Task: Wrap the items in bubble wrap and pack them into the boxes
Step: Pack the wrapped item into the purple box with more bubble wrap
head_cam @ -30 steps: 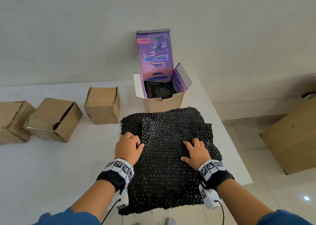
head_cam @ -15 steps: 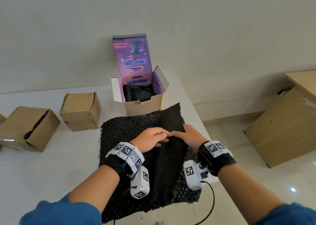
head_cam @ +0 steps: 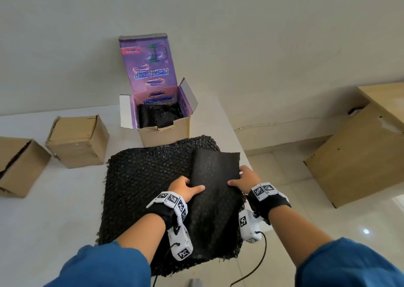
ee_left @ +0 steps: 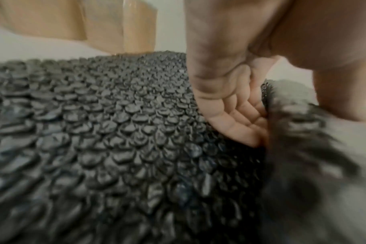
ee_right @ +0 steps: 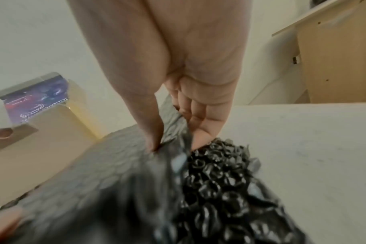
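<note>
A stack of black bubble wrap [head_cam: 144, 177] lies on the white table [head_cam: 54, 221]. Its top sheet [head_cam: 215, 177] is lifted with the smooth underside facing me. My left hand [head_cam: 185, 187] pinches the sheet's left edge, thumb on the smooth side. My right hand [head_cam: 246, 178] pinches its right edge. The left wrist view shows my left hand's fingers [ee_left: 234, 118] behind the raised sheet [ee_left: 293, 132], above the bubbled stack [ee_left: 94, 132]. In the right wrist view my right hand [ee_right: 178, 132] pinches the sheet [ee_right: 136, 181]. An open purple box [head_cam: 157, 116] behind the stack holds black wrap.
Two closed brown cardboard boxes stand to the left, one [head_cam: 77, 141] near the purple box and one [head_cam: 19, 166] at the frame's left edge. The table's right edge [head_cam: 236, 138] runs just past the stack. A large cardboard box [head_cam: 358, 151] sits on the floor to the right.
My hands went from pressing flat on the stack to pinching its top sheet. The sheet rose, and my hands have moved apart along its edges, spreading it.
</note>
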{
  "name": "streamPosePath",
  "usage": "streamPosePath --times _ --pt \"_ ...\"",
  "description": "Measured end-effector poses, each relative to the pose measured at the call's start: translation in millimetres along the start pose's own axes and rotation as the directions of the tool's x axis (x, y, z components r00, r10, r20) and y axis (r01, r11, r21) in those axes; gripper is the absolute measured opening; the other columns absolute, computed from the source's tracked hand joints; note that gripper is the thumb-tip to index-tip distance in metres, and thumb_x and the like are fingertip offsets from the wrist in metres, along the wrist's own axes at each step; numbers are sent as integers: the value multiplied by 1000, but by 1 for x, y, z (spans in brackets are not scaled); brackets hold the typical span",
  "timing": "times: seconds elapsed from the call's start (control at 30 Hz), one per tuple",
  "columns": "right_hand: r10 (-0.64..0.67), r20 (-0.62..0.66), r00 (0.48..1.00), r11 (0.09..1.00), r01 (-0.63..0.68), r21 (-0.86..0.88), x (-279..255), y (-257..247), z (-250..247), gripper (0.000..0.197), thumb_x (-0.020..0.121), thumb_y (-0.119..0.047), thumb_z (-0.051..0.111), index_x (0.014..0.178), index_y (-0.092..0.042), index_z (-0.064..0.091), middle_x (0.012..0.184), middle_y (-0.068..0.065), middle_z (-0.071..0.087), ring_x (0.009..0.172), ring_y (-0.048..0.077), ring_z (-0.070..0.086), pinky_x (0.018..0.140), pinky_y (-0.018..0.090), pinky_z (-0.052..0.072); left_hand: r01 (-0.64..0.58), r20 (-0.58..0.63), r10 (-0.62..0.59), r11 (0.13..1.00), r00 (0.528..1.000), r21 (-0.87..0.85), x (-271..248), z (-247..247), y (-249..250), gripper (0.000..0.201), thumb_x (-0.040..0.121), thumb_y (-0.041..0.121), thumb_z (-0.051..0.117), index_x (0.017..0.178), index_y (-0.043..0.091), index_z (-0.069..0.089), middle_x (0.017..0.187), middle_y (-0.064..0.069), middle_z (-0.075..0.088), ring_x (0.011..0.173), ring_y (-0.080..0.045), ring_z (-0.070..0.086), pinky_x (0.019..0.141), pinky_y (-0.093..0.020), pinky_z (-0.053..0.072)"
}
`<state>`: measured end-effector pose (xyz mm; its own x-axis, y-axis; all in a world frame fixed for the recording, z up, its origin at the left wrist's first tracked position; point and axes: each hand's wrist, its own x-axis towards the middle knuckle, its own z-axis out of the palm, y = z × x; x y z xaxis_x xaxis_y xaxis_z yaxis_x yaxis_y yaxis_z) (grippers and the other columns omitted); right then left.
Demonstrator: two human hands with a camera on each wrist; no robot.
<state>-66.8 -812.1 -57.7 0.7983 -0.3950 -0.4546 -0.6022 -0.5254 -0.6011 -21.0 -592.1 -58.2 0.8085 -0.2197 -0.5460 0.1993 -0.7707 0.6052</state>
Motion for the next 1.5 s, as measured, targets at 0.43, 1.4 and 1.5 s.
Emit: streamPosePath --times 0.43,1.4,1.5 --pt "-248 193 949 951 200 238 -31 -46 -12 89 78 -46 72 145 -28 16 119 7 57 101 20 60 89 31 45 10 95 116 578 989 -816 -29 -66 3 19 92 12 57 110 9 64 105 -8 70 99 -23 65 80 -31 51" --pt "-590 -66 805 683 541 490 -20 -226 -54 16 87 -19 66 102 -12 67 104 8 70 94 22 66 92 38 52 -521 -416 347 726 841 -448 -29 -211 30 36 73 42 76 97 21 59 86 4 65 88 -17 62 79 -26 48" --pt "-544 -163 823 717 557 419 11 -249 -43 39 72 -48 66 98 -19 69 102 4 72 97 24 67 93 49 50 -479 -438 255 691 862 -541 -18 -221 48 41 87 30 64 120 17 43 99 2 62 87 -12 62 69 -22 50"
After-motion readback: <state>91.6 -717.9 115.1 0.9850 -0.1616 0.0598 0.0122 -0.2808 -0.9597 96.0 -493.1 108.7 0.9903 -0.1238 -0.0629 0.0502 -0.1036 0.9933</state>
